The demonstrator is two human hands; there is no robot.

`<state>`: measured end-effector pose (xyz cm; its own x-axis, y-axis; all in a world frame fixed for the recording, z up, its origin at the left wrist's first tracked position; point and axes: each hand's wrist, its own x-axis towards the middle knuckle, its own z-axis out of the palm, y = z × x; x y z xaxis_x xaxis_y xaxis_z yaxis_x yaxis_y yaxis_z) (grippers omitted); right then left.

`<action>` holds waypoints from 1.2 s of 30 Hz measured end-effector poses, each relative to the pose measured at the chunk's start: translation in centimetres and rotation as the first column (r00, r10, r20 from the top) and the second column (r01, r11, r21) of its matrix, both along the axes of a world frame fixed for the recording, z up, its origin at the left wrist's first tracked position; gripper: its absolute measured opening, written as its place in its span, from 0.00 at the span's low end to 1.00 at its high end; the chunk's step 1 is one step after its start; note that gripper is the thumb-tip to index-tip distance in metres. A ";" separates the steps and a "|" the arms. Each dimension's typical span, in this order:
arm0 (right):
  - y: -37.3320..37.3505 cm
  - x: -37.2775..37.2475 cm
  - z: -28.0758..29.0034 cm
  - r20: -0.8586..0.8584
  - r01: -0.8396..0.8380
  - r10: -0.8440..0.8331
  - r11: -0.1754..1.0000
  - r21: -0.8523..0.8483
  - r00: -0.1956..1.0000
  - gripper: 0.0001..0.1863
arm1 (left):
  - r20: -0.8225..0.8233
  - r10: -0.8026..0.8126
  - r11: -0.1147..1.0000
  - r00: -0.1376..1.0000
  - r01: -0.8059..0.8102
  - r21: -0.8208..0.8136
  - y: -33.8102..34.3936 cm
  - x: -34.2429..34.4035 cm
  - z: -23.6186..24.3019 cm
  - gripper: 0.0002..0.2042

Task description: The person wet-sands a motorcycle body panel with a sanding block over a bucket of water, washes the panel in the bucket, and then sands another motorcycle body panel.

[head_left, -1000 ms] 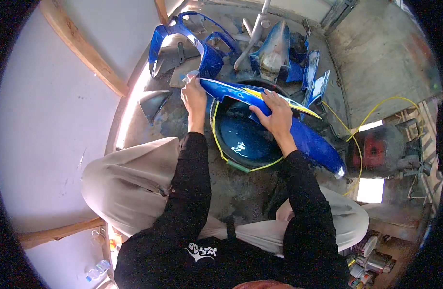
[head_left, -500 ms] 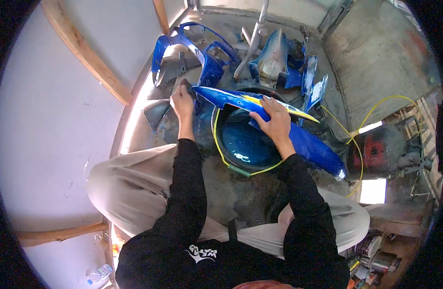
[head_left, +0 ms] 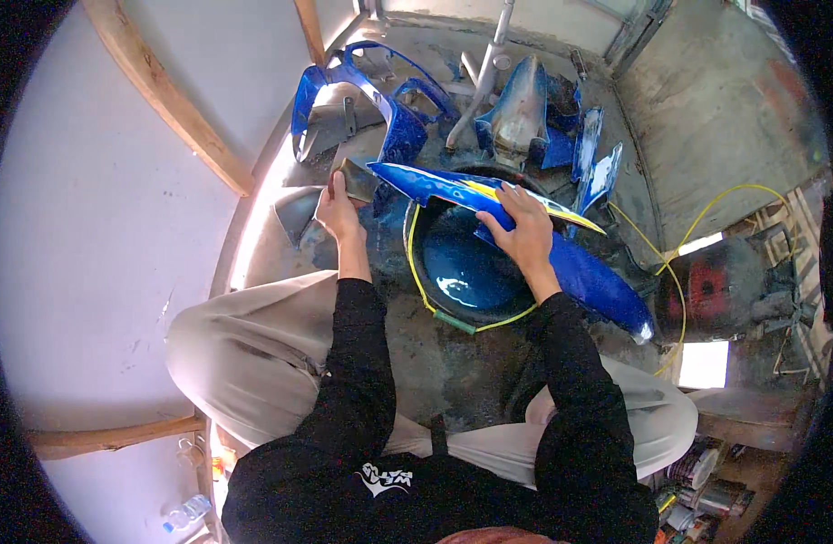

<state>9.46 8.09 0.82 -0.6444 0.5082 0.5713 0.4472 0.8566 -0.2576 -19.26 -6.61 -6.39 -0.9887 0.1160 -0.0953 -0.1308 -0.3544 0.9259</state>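
My left hand pinches a piece of sandpaper, a flat brownish sheet, close to the pointed left end of a long blue motorcycle body panel. That panel has white and yellow stripes and lies slantwise above a dark round bucket of water. Around its right half, my right hand has a grip, thumb on the near edge and fingers over the striped top. A blue curved fender-like part extends toward the lower right, past my right wrist. The bucket's yellow handle with a green grip hangs at its near side.
A blue fairing frame lies at the far left, with a grey-and-blue shell and scuffed blue-white panels farther right. A metal post stands behind. At right, a yellow hose runs by a dark machine.
My left hand has dropped slightly toward me and turned, so the sandpaper's face shows more. The right hand keeps its hold on the panel. The view has shifted a little.
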 end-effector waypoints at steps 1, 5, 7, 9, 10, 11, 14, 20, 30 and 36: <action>0.0 0.0 0.0 -0.002 -0.003 0.003 1.000 -0.001 1.000 0.31 | -0.005 0.019 1.000 1.000 -0.019 -0.005 0.3 0.3 0.1 0.16; 0.0 0.0 -0.1 0.010 0.011 -0.011 1.000 -0.010 1.000 0.31 | -0.112 -0.068 0.997 0.991 0.063 -0.048 1.8 2.0 0.8 0.14; 0.1 0.0 -0.2 0.015 0.011 -0.011 1.000 -0.015 1.000 0.32 | -0.128 -0.165 0.981 0.978 0.150 -0.119 2.5 2.7 1.0 0.13; 0.1 0.0 -0.2 0.024 0.012 -0.012 1.000 -0.012 1.000 0.32 | -0.244 -0.173 0.976 0.954 0.133 -0.173 3.0 3.2 1.2 0.14; 0.1 0.0 -0.2 0.024 0.011 -0.011 1.000 -0.010 1.000 0.32 | -0.333 -0.200 0.963 0.921 0.122 -0.240 3.2 3.4 1.2 0.16; 0.1 0.0 -0.2 0.024 0.010 -0.010 1.000 -0.005 1.000 0.32 | -0.394 -0.187 0.947 0.900 0.058 -0.317 3.3 3.6 1.2 0.21; 0.1 0.0 -0.1 0.015 0.000 0.000 1.000 -0.004 1.000 0.31 | -0.618 -0.193 0.897 0.762 -0.118 -0.425 3.2 3.8 1.0 0.23; 0.1 0.0 -0.1 -0.003 -0.009 0.009 1.000 -0.017 1.000 0.31 | -0.625 -0.241 0.844 0.743 -0.158 -0.513 2.8 4.1 0.9 0.26; 0.1 0.0 0.0 0.007 0.003 -0.003 1.000 -0.013 1.000 0.32 | -0.441 -0.278 0.839 0.853 -0.008 -0.544 2.5 4.0 0.3 0.19; 0.1 0.0 -0.1 -0.004 0.003 -0.003 1.000 -0.016 1.000 0.31 | -0.496 -0.222 0.949 0.839 0.068 -0.309 2.2 3.5 -1.5 0.14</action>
<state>9.46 8.21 0.76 -0.6410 0.5190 0.5654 0.4483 0.8511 -0.2731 -15.78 -4.43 -7.93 -0.8734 0.3077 0.3775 0.3655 -0.0980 0.9256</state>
